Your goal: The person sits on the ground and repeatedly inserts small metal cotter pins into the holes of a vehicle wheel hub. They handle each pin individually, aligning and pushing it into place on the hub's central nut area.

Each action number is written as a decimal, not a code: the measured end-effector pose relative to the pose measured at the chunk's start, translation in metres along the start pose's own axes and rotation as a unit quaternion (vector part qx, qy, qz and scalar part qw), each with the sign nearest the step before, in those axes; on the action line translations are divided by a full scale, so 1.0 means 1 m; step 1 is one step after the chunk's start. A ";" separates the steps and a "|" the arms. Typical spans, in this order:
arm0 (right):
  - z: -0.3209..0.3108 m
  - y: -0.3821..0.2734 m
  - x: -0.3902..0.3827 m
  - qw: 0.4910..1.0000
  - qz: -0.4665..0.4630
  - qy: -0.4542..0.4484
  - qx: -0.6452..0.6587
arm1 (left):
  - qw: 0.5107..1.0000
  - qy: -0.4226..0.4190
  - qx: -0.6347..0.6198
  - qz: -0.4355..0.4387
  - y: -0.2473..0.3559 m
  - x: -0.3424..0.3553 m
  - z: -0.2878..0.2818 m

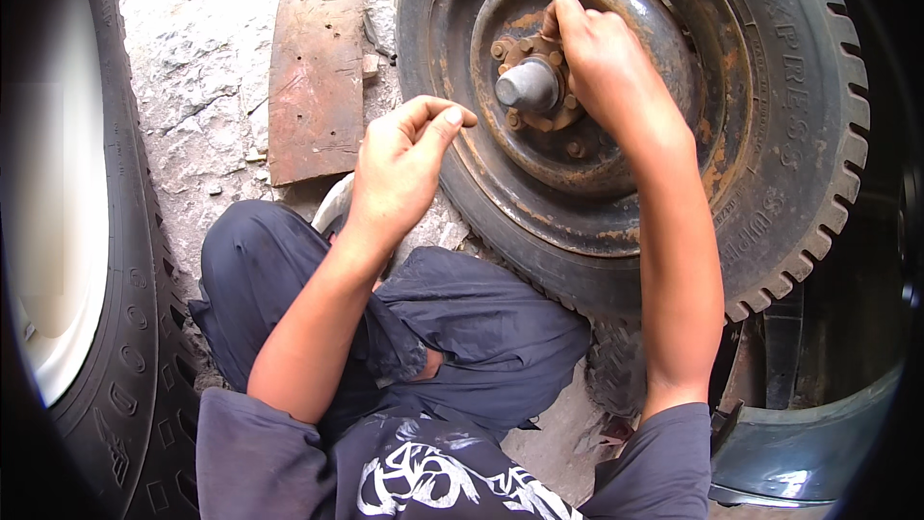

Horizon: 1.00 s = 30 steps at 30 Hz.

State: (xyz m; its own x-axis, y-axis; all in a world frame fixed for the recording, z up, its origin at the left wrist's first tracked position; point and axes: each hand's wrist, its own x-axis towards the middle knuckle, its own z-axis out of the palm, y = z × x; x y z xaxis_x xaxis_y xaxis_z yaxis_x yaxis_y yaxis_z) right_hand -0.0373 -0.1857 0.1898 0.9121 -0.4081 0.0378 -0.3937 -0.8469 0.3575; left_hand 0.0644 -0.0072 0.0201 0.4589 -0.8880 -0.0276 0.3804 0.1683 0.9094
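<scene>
A large tire [808,164] on a rusty steel wheel rim [597,231] stands before me at the right. At its middle is a grey hub cap [527,87], ringed by several rusty bolts [513,120]. My right hand [606,58] is closed at the upper right of this ring, fingertips curled down against the hub. Whatever those fingers grip is hidden behind them. My left hand [397,164] hovers left of the hub, thumb and forefinger pinched together. A tiny dark bit shows at its fingertips, too small to name.
A worn reddish-brown board [318,77] lies on the rough concrete ground [197,48] beyond my left hand. Another tire [120,327] with a white rim [72,183] stands close at the left. A dark glossy curved panel [808,448] sits at the lower right.
</scene>
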 end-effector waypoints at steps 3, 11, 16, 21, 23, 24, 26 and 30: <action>-0.002 -0.002 -0.018 1.000 -0.006 0.027 0.001 | 0.999 -0.001 0.041 0.000 0.006 -0.006 -0.005; -0.008 0.000 -0.019 0.998 -0.040 0.044 -0.014 | 0.999 0.016 0.026 0.016 -0.008 0.003 -0.003; -0.014 -0.021 -0.025 0.995 -0.047 0.039 -0.079 | 0.999 0.005 0.038 0.021 -0.014 0.001 0.000; -0.010 -0.025 -0.028 0.997 0.019 0.025 -0.077 | 0.999 -0.002 0.039 0.021 -0.031 0.005 0.008; -0.020 -0.044 -0.060 0.995 0.083 0.002 -0.054 | 0.998 -0.013 0.063 0.013 -0.032 0.003 0.000; -0.027 -0.053 -0.079 0.992 0.117 -0.010 -0.046 | 0.997 -0.022 0.071 0.010 -0.032 0.003 0.000; -0.014 -0.068 -0.126 0.974 0.166 0.051 0.143 | 0.998 -0.022 0.058 0.033 -0.032 0.003 0.006; 0.033 -0.125 -0.182 0.835 0.350 0.259 0.336 | 0.990 -0.034 0.123 0.053 -0.042 -0.002 0.028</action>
State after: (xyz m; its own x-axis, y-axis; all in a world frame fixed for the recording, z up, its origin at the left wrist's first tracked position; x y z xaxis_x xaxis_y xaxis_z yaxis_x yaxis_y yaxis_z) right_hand -0.1573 -0.0165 0.1073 0.2895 -0.8285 0.4793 -0.6670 -0.5338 -0.5199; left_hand 0.0250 -0.0249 -0.0059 0.4273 -0.8992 0.0944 0.1216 0.1606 0.9795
